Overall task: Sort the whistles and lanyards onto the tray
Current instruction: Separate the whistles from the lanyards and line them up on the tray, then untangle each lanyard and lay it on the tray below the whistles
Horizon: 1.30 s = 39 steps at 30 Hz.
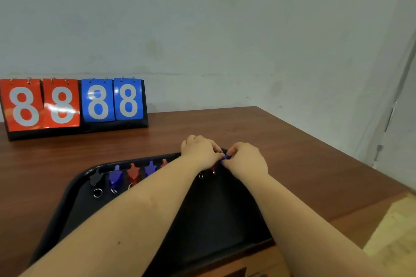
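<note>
While whistles (116,178) stand in a row along the tray's (74,189) far rim, mouthpieces pointing away, my left hand (199,152) and right hand (245,159) pinch a blue whistle (224,157) between their fingertips at the row's right end; its axis is hidden.

Left hand (199,153) and right hand (244,159) meet, fingers curled, pinching.

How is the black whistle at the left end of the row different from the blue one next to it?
The black plastic whistle is dark and hard to see against the black tray; the blue plastic whistle next to it is bright and shiny. The black whistle's metal ring shows as a full circle; the blue whistle's ring looks smaller and tilted. Both lie in one row, with rings pointing toward the person.
</note>
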Each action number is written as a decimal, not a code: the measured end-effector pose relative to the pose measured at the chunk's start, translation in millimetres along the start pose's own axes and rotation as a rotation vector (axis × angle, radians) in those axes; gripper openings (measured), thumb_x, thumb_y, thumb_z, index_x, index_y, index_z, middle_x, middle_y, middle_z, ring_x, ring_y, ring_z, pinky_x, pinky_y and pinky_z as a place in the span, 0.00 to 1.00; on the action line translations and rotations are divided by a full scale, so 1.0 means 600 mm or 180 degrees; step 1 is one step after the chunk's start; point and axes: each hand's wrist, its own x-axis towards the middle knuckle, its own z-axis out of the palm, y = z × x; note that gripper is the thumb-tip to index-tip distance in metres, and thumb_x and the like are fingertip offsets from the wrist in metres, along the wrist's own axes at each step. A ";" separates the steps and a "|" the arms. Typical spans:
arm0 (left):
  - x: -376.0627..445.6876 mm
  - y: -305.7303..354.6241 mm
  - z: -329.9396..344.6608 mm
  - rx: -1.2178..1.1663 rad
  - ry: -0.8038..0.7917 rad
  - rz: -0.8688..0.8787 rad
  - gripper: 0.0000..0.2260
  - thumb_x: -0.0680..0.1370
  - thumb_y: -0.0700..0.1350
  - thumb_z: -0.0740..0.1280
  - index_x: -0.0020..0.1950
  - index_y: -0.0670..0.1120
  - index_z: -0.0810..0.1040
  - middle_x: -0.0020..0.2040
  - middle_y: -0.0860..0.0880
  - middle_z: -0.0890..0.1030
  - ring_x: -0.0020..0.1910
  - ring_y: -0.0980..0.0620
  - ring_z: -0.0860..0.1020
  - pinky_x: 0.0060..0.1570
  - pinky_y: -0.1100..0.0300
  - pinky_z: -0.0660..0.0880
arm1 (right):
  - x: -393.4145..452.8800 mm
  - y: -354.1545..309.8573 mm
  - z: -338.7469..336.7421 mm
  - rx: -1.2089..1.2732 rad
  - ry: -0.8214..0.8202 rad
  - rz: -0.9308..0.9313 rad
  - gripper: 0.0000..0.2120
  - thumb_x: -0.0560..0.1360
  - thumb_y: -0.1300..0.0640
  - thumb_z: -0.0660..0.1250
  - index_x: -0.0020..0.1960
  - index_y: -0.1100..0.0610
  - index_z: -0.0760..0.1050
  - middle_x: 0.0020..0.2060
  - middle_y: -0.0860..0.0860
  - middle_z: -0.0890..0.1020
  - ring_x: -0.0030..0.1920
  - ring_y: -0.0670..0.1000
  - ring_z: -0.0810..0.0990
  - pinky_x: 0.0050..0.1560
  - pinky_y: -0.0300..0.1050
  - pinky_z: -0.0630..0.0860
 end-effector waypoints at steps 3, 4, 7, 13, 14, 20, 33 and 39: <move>0.000 -0.002 0.002 0.0118 -0.0057 0.0118 0.14 0.76 0.60 0.63 0.59 0.59 0.78 0.63 0.50 0.76 0.65 0.45 0.67 0.62 0.52 0.64 | -0.005 -0.001 0.001 -0.0103 -0.0002 -0.0040 0.08 0.71 0.49 0.69 0.47 0.51 0.76 0.47 0.50 0.81 0.47 0.53 0.80 0.47 0.47 0.78; -0.002 -0.004 0.000 0.0144 -0.0066 0.0154 0.15 0.76 0.59 0.62 0.61 0.58 0.77 0.64 0.49 0.75 0.66 0.45 0.66 0.63 0.52 0.63 | -0.007 -0.002 -0.001 -0.0098 -0.0008 -0.0051 0.09 0.71 0.49 0.69 0.48 0.51 0.76 0.47 0.50 0.81 0.47 0.52 0.80 0.48 0.49 0.79; -0.014 -0.016 -0.020 0.0044 0.0034 0.0194 0.16 0.77 0.57 0.61 0.63 0.57 0.75 0.66 0.50 0.73 0.68 0.45 0.64 0.65 0.51 0.61 | -0.019 -0.008 -0.012 -0.0090 -0.0017 -0.0102 0.13 0.71 0.49 0.69 0.54 0.51 0.75 0.51 0.49 0.80 0.50 0.51 0.79 0.52 0.50 0.78; -0.092 -0.092 -0.103 -0.0240 0.0225 0.0247 0.14 0.77 0.55 0.63 0.62 0.56 0.75 0.68 0.51 0.73 0.69 0.49 0.66 0.66 0.49 0.65 | -0.083 -0.060 -0.007 0.0089 0.0037 -0.0546 0.11 0.72 0.51 0.68 0.54 0.50 0.76 0.54 0.48 0.78 0.51 0.50 0.78 0.54 0.48 0.77; -0.113 -0.109 -0.119 -0.0280 0.0262 0.0250 0.14 0.77 0.55 0.63 0.62 0.55 0.75 0.67 0.51 0.73 0.68 0.50 0.67 0.67 0.49 0.65 | -0.097 -0.078 0.000 0.0119 -0.0022 -0.0647 0.11 0.72 0.52 0.68 0.54 0.50 0.76 0.54 0.48 0.79 0.51 0.49 0.78 0.54 0.47 0.77; -0.281 -0.242 -0.206 -0.0320 0.0397 0.0047 0.13 0.76 0.52 0.66 0.61 0.54 0.76 0.62 0.54 0.75 0.63 0.54 0.71 0.65 0.54 0.68 | -0.201 -0.207 0.053 0.0244 -0.0477 -0.1379 0.12 0.72 0.51 0.68 0.56 0.50 0.76 0.53 0.47 0.79 0.52 0.48 0.77 0.52 0.42 0.74; -0.546 -0.531 -0.248 0.0129 0.0357 -0.0669 0.12 0.77 0.55 0.64 0.58 0.57 0.78 0.59 0.58 0.74 0.62 0.58 0.71 0.66 0.58 0.67 | -0.403 -0.397 0.252 0.0228 -0.1150 -0.2247 0.29 0.73 0.43 0.66 0.71 0.46 0.63 0.68 0.48 0.69 0.68 0.52 0.67 0.67 0.45 0.66; -0.548 -0.552 -0.229 -0.0366 0.0814 -0.0566 0.04 0.75 0.55 0.67 0.49 0.59 0.79 0.57 0.61 0.75 0.60 0.59 0.70 0.67 0.59 0.64 | -0.405 -0.419 0.271 0.0099 -0.0817 -0.2198 0.10 0.75 0.44 0.64 0.53 0.46 0.76 0.53 0.44 0.75 0.58 0.48 0.71 0.56 0.42 0.70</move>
